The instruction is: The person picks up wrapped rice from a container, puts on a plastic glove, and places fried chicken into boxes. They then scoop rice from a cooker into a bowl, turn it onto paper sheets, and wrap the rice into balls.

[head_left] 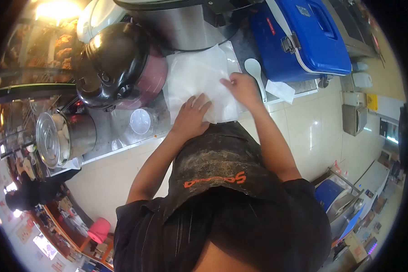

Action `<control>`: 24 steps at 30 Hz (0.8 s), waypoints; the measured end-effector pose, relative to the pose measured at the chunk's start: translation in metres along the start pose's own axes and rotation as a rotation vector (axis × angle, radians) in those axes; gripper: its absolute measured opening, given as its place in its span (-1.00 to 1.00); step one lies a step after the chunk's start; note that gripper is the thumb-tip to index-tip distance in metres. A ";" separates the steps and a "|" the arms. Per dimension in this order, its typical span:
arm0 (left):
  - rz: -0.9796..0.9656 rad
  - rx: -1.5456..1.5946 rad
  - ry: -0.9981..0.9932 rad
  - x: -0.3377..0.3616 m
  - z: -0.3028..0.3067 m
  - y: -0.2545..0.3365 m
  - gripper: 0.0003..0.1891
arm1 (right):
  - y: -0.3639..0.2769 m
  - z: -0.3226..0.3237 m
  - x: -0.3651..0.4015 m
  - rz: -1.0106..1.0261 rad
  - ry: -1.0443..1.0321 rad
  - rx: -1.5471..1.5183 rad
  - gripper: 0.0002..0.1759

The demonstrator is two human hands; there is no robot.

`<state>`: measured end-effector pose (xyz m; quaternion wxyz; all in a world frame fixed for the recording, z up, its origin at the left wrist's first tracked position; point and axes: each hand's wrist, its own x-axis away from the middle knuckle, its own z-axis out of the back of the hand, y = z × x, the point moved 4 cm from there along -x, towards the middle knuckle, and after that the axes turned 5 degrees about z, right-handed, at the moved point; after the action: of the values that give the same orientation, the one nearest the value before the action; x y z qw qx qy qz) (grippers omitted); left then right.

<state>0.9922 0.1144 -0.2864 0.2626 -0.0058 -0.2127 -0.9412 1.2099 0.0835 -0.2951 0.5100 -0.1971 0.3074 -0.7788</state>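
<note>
Thin white paper sheets [197, 72] lie in a loose stack on the metal counter, reaching its near edge. My left hand [191, 116] rests on the lower part of the stack with its fingers spread. At the right edge of the sheets, my right hand [244, 89] is closed, thumb and forefinger pinched together at the paper; how many layers they grip cannot be seen. Just beyond that hand lies a white serving spoon [254, 69], its handle running toward me. A small folded white paper [281, 91] sits to its right.
A pink rice cooker [151, 77] with a black lid and a steel pot [75, 136] stand left. A clear cup [140, 121] is near the counter edge. A large metal cooker [181, 29] stands behind the paper, a blue cooler box [317, 38] right. A person [43, 190] is far left.
</note>
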 end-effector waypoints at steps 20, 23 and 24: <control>0.048 0.234 0.000 -0.026 0.015 -0.019 -0.72 | -0.027 -0.035 0.090 0.578 -0.325 0.316 -0.86; 0.014 0.330 -0.004 -0.024 0.026 -0.019 -0.67 | -0.033 -0.029 0.086 0.637 -0.314 0.330 -0.91; 0.021 0.352 -0.030 -0.024 0.027 -0.020 -0.64 | -0.030 -0.030 0.085 0.601 -0.361 0.298 -0.91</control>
<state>1.0003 0.1523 -0.2722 0.2660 0.0240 -0.3782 -0.8864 1.1374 0.0230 -0.2974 0.7847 -0.1557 0.1400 -0.5834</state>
